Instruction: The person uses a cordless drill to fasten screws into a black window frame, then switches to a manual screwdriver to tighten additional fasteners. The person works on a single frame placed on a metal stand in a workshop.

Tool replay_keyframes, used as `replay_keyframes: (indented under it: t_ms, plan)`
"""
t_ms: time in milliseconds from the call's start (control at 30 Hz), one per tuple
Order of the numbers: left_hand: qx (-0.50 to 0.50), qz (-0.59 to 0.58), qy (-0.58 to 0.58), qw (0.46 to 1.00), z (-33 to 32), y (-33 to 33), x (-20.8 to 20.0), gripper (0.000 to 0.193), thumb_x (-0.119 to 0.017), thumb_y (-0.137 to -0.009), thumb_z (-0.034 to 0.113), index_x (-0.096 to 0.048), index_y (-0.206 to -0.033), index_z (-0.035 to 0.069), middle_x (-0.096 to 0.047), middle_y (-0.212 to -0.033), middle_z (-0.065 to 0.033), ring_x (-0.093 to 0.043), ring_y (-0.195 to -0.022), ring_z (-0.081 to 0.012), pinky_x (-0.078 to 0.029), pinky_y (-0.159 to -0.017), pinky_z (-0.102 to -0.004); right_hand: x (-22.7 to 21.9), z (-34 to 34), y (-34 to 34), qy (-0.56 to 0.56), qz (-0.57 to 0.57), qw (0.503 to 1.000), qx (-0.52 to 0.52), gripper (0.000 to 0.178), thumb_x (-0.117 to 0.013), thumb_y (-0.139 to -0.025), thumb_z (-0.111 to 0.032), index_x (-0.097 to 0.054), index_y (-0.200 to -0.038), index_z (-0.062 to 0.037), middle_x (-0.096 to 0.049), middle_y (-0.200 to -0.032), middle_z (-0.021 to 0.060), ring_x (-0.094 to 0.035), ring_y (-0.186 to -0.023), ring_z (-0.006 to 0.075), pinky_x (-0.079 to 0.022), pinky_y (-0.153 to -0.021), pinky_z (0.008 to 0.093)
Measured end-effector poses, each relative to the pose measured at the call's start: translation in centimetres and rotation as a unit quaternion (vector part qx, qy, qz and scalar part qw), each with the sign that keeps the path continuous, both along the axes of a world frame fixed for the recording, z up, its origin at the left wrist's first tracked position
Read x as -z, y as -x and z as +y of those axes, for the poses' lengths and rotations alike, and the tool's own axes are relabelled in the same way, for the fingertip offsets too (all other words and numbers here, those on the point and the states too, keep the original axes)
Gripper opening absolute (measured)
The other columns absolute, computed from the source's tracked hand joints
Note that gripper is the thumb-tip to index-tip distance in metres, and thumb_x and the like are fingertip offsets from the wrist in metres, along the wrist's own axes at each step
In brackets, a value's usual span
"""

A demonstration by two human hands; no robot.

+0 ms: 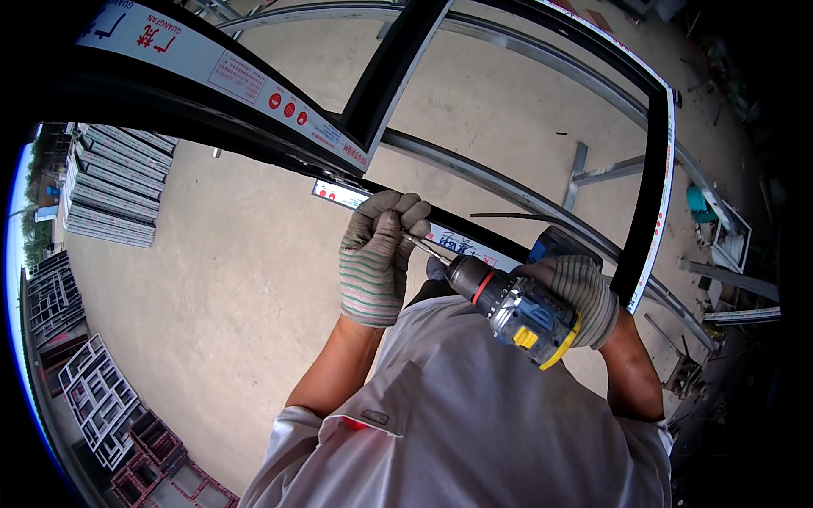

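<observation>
The right hand (584, 295) is wrapped round the drill (518, 309); the left hand (377, 254) (gloved too) pinches the drill's bit (430, 250) near its end. Beyond the drill is a black frame (656, 161); well left of the drill, stacked bars (118, 186).

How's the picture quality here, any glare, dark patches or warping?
In the head view, the corners fall to black and the right side is dim; the outdoor strip at the left is very bright with a blue fringe; the metal rail and black frame bow from fisheye distortion; the drill, left hand and right hand look fairly clear.
</observation>
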State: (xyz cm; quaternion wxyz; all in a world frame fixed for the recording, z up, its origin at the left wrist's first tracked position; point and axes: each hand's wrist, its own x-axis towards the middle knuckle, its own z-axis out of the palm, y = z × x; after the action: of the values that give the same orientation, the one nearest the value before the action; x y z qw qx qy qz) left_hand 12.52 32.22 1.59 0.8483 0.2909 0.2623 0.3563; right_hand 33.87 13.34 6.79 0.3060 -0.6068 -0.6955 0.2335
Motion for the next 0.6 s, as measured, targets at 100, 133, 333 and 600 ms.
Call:
replay_keyframes:
  t_ms: [100, 133, 333, 600]
  plan:
    - [0.000, 0.006, -0.006, 1.000, 0.2, 0.1, -0.2, 0.028, -0.052, -0.104, 0.006, -0.054, -0.131, -0.001, -0.060, -0.133, -0.0204, -0.063, -0.122, -0.0272, -0.058, -0.101, -0.0357, -0.1, 0.3, 0.1, 0.012, -0.006, 1.000, 0.003, 0.063, -0.086, -0.068, -0.035, -0.064, -0.119, -0.0048, -0.069, -0.094, 0.0125, -0.069, -0.082, 0.0329, -0.056, -0.076, 0.0416]
    - [0.001, -0.005, 0.008, 1.000, 0.3, 0.1, -0.1, 0.028, -0.052, -0.105, 0.006, -0.054, -0.131, -0.002, -0.060, -0.133, -0.0202, -0.063, -0.122, -0.0273, -0.058, -0.101, -0.0359, -0.2, 0.4, 0.1, 0.020, -0.012, 1.000, 0.006, 0.064, -0.086, -0.068, -0.035, -0.063, -0.119, -0.0049, -0.069, -0.094, 0.0124, -0.069, -0.082, 0.0327, -0.056, -0.076, 0.0417]
    - [-0.006, -0.115, 0.126, 0.985, 0.4, 0.7, 0.0, 0.029, -0.051, -0.106, 0.014, -0.053, -0.129, -0.004, -0.060, -0.128, -0.0198, -0.063, -0.119, -0.0281, -0.057, -0.101, -0.0385, -0.1, 0.9, 0.5, 0.009, 0.012, 1.000, 0.007, 0.075, -0.089, -0.063, -0.039, -0.062, -0.124, -0.0037, -0.068, -0.093, 0.0133, -0.068, -0.081, 0.0335, -0.055, -0.076, 0.0424]
    - [0.009, -0.184, 0.191, 0.964, 0.8, 1.6, 0.9, 0.030, -0.052, -0.107, 0.024, -0.063, -0.119, -0.001, -0.068, -0.121, -0.0168, -0.067, -0.113, -0.0250, -0.057, -0.100, -0.0371, 0.7, 1.7, 0.7, -0.016, -0.012, 1.000, -0.003, 0.079, -0.091, -0.063, -0.041, -0.062, -0.126, -0.0034, -0.068, -0.094, 0.0133, -0.067, -0.082, 0.0329, -0.054, -0.075, 0.0420]
